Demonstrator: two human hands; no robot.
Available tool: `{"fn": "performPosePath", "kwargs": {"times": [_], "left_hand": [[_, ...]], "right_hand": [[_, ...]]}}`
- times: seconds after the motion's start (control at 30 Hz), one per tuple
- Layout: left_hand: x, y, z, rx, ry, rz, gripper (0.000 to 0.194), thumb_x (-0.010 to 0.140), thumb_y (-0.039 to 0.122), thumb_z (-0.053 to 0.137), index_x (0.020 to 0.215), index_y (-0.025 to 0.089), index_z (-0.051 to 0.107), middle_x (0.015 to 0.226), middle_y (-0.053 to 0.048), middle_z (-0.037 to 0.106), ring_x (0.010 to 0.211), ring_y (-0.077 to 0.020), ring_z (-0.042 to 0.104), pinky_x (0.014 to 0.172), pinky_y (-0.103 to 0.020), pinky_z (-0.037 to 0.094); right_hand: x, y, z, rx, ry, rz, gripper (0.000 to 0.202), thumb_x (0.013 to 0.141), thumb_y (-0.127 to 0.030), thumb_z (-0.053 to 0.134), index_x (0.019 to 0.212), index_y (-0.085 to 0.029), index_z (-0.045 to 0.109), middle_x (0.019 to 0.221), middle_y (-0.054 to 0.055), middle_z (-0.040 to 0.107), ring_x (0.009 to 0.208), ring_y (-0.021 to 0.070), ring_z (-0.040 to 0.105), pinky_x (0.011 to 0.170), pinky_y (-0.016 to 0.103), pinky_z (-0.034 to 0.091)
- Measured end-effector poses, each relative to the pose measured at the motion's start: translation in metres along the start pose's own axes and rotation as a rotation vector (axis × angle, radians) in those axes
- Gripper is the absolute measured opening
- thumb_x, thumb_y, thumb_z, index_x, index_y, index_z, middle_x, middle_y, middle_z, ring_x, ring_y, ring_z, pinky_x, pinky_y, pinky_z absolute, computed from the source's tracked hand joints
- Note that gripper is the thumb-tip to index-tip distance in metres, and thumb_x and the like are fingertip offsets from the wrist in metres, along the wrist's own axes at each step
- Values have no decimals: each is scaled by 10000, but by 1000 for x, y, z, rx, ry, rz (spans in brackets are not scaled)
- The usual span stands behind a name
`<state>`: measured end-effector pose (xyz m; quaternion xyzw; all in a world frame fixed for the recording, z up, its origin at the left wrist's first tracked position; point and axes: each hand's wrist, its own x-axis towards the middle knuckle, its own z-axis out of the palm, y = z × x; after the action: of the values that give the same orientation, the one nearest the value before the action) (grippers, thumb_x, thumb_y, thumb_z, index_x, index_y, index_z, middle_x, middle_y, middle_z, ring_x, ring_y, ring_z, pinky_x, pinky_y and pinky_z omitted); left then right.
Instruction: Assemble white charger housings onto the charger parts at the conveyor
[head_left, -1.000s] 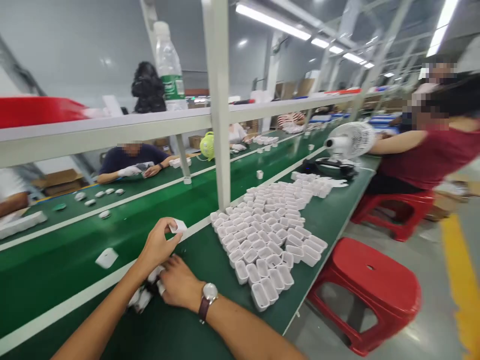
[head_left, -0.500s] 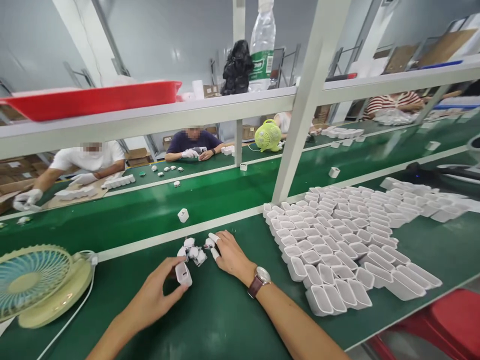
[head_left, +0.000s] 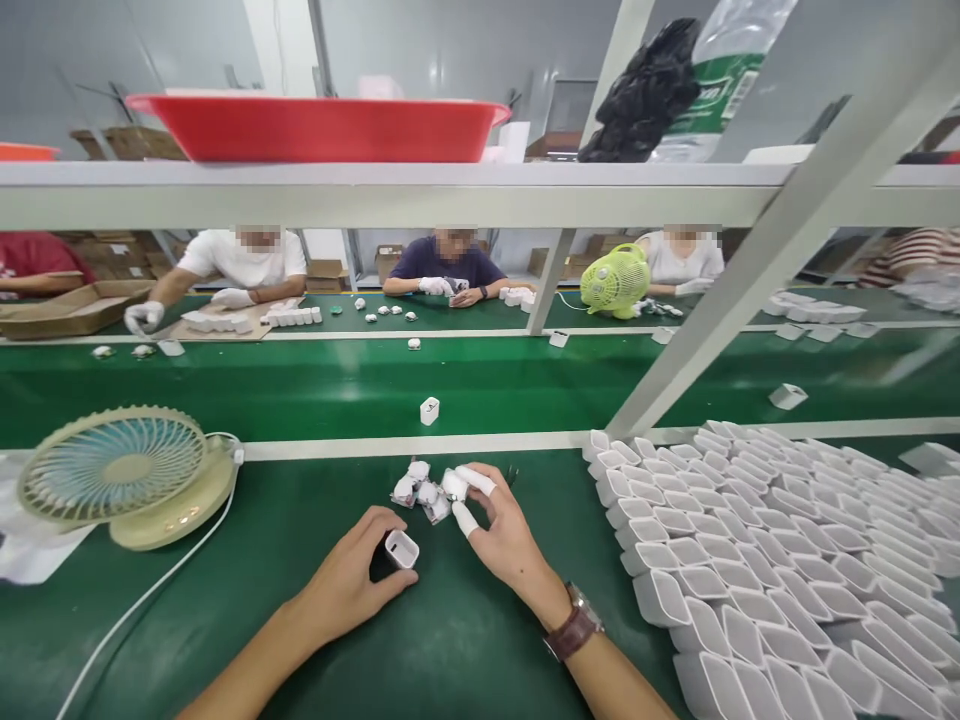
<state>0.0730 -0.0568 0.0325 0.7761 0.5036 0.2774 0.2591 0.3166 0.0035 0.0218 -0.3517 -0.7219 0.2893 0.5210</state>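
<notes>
Left hand [head_left: 352, 580] low on the green worktop [head_left: 450, 640], grip clenched around a small white open-topped case [head_left: 402, 549], thumb on one side, fingers curled over the far side. Case opening faces up and toward the camera.

Right hand [head_left: 504, 535] just to the right of that grip, fingers spread, white finger cots [head_left: 474, 480] on forefinger and thumb. Fingertips touch a small heap of white parts [head_left: 421, 490] lying just beyond and slightly right of the held case. Cannot tell whether one part is pinched or only touched. Brown-strapped watch [head_left: 574, 630] on the right wrist.

Further right of both hands: a dense field of empty white cases [head_left: 735, 540] standing open-end up, packed edge to edge.

Well left of the grip: a small desk fan [head_left: 124, 475] lying tilted, its white cable [head_left: 150, 590] trailing toward the near edge.

Beyond the grip, past a white strip, one single white case [head_left: 429, 410] stands alone on the conveyor belt [head_left: 300, 385]. Other people sit along the belt's far side.
</notes>
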Motion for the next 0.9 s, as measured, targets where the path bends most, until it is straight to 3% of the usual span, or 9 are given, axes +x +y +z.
{"fn": "performPosePath", "kwargs": {"times": [0.13,0.23,0.3,0.43,0.5,0.63,0.73,0.9], "left_hand": [[-4,-2,-5,-24,-35,-85,579,831,333,778,1359,276,549,1231,-66,634,948,-233,672,857,-368,585],[-6,-1,-9,-124,-122,-111,744,780,276,818,1451,319,500,1319,-57,616,912,-204,658,835,-334,584],[-7,0,-10,-183,-186,-115,713,791,227,795,1440,334,521,1349,-45,619,903,-188,657,835,-315,577],[-6,-2,-9,-180,-261,-115,510,813,185,758,1293,306,637,1178,-23,697,879,-192,665,791,-295,569],[-6,-5,-6,-147,-210,-108,485,813,182,761,1269,298,645,1142,-26,704,924,-209,680,822,-309,578],[-5,-11,-3,-111,54,-71,449,883,210,716,1303,297,585,1244,-40,693,1115,-239,695,975,-368,571],[-3,-13,-1,-95,208,33,398,951,235,651,1331,293,551,1303,-57,678,1177,-239,686,1014,-385,567],[-3,-15,1,-12,269,146,416,993,252,618,1397,287,525,1278,-77,690,1163,-240,685,998,-397,585]], "right_hand": [[-2,-7,5,136,-15,18,461,916,-108,564,1343,-276,611,1260,97,569,1166,215,657,1067,413,586],[-3,-9,7,161,0,23,419,936,-144,572,1332,-272,620,1253,99,581,1165,214,663,1062,403,590],[-5,-10,9,170,-2,34,403,957,-181,579,1349,-270,607,1284,104,578,1162,209,672,1060,387,590],[-8,-15,12,172,-13,44,379,998,-235,566,1376,-260,572,1321,116,578,1156,204,684,1037,358,598],[-7,-21,13,169,-19,23,345,1006,-230,552,1349,-256,585,1294,116,588,1170,207,673,1021,348,605],[-7,-30,15,158,-70,-24,379,1008,-161,515,1367,-261,582,1264,116,589,1177,199,661,1024,349,601],[-11,-33,15,84,-122,-63,428,1000,-123,514,1405,-251,565,1275,128,600,1197,211,658,1058,383,579],[-17,-36,14,-111,-179,-182,542,984,-65,531,1494,-246,497,1321,137,621,1269,231,634,1113,410,537]]}}
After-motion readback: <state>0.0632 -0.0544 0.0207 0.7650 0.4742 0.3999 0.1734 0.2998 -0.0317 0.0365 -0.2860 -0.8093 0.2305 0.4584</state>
